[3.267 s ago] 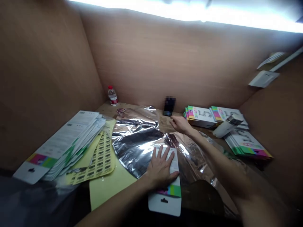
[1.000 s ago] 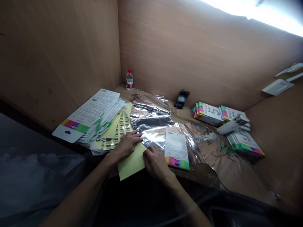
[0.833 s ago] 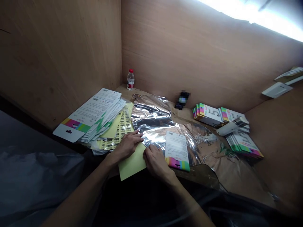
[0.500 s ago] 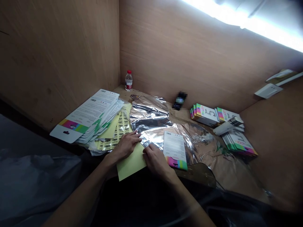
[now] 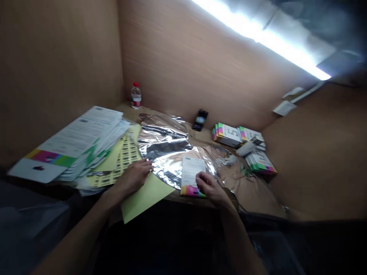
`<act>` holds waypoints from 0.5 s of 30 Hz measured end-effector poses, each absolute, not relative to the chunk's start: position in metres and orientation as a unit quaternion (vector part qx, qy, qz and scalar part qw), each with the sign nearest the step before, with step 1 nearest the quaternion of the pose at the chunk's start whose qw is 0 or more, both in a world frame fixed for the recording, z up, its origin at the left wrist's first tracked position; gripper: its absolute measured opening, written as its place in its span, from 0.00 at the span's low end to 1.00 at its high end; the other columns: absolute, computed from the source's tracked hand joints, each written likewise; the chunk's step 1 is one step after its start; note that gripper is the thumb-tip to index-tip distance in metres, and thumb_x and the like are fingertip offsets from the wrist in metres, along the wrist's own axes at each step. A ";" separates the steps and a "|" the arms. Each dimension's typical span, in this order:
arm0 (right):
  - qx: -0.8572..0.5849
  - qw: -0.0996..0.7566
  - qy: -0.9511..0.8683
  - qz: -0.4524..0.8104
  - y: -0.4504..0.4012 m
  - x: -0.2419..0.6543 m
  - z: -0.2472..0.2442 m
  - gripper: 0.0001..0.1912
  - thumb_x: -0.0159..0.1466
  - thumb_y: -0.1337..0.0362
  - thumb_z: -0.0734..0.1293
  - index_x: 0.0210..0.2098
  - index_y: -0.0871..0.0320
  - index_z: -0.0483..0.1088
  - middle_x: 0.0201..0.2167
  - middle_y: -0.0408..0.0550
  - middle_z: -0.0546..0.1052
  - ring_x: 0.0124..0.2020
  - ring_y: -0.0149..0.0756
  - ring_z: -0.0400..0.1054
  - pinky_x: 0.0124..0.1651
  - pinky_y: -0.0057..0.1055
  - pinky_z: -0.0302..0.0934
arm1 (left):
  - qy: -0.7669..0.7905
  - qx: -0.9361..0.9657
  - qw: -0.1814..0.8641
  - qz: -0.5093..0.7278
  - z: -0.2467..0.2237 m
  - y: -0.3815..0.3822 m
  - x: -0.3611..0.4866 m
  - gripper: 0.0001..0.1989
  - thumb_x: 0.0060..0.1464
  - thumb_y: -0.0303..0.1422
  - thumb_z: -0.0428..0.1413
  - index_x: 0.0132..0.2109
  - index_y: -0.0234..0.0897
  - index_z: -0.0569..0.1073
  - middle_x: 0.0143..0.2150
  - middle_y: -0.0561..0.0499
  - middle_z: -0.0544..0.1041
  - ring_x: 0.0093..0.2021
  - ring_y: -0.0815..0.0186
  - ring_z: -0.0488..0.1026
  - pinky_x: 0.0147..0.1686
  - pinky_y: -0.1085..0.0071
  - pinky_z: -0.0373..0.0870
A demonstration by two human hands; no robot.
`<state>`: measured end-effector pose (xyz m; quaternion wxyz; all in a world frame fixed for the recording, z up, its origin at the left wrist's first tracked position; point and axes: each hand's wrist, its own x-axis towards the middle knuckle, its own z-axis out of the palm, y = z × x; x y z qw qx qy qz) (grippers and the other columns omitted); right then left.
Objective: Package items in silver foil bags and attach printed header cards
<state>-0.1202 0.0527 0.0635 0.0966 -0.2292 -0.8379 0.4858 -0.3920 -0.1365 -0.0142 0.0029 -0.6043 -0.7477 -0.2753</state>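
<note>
My right hand (image 5: pixel 208 187) has moved off the yellow backing sheet (image 5: pixel 145 198) onto the lower end of a printed hang card (image 5: pixel 192 172), fingers curled; I can't tell whether it grips. My left hand (image 5: pixel 131 178) lies open at the sheet's edge, beside crinkled silver film (image 5: pixel 163 151). A pile of cards (image 5: pixel 77 143) and barcode labels (image 5: pixel 120 162) crowd its left; a pixelated object (image 5: pixel 200 120) is unreadable.
</note>
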 end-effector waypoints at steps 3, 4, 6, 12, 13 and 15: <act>-0.277 0.059 -0.874 0.396 0.077 -0.101 0.055 0.11 0.72 0.60 0.59 0.33 0.55 0.64 0.26 0.38 0.67 0.27 0.31 0.62 0.29 0.26 0.58 | -0.714 -0.647 0.027 -0.268 -0.003 -0.122 -0.352 0.22 0.66 0.26 0.48 0.60 0.45 0.77 0.66 0.47 0.74 0.70 0.45 0.64 0.64 0.42 0.67; -0.287 0.056 -0.887 0.359 0.080 -0.098 0.051 0.10 0.71 0.62 0.59 0.33 0.55 0.65 0.27 0.39 0.70 0.29 0.31 0.64 0.31 0.26 0.59 | -0.686 -0.675 0.019 -0.271 -0.001 -0.116 -0.335 0.22 0.66 0.25 0.49 0.62 0.45 0.75 0.67 0.47 0.72 0.70 0.46 0.63 0.64 0.45 0.67; -0.304 0.063 -0.900 0.305 0.079 -0.098 0.044 0.09 0.71 0.64 0.60 0.33 0.55 0.66 0.31 0.42 0.74 0.33 0.33 0.67 0.35 0.28 0.60 | -0.633 -0.723 0.001 -0.277 -0.001 -0.105 -0.303 0.22 0.66 0.26 0.51 0.64 0.44 0.72 0.69 0.46 0.70 0.71 0.49 0.63 0.64 0.49 0.68; -0.346 0.055 -0.932 0.091 0.048 -0.107 0.024 0.06 0.73 0.67 0.58 0.43 0.57 0.66 0.40 0.53 0.77 0.37 0.41 0.72 0.38 0.33 0.59 | -0.610 -0.751 -0.010 -0.254 -0.022 -0.086 -0.268 0.23 0.64 0.33 0.59 0.65 0.43 0.70 0.68 0.44 0.71 0.69 0.47 0.66 0.64 0.50 0.68; -0.354 0.039 -0.933 0.043 0.044 -0.108 0.021 0.06 0.73 0.67 0.58 0.44 0.58 0.66 0.41 0.54 0.77 0.36 0.41 0.73 0.36 0.33 0.59 | -0.613 -0.749 -0.010 -0.251 -0.024 -0.086 -0.269 0.23 0.65 0.33 0.59 0.65 0.43 0.69 0.68 0.44 0.71 0.68 0.47 0.67 0.64 0.50 0.68; -0.368 0.018 -0.930 -0.004 0.042 -0.109 0.015 0.07 0.74 0.68 0.58 0.45 0.58 0.66 0.42 0.54 0.77 0.36 0.41 0.74 0.35 0.32 0.59 | -0.617 -0.747 -0.010 -0.247 -0.025 -0.087 -0.271 0.22 0.67 0.34 0.57 0.65 0.44 0.69 0.69 0.45 0.70 0.69 0.48 0.66 0.63 0.50 0.67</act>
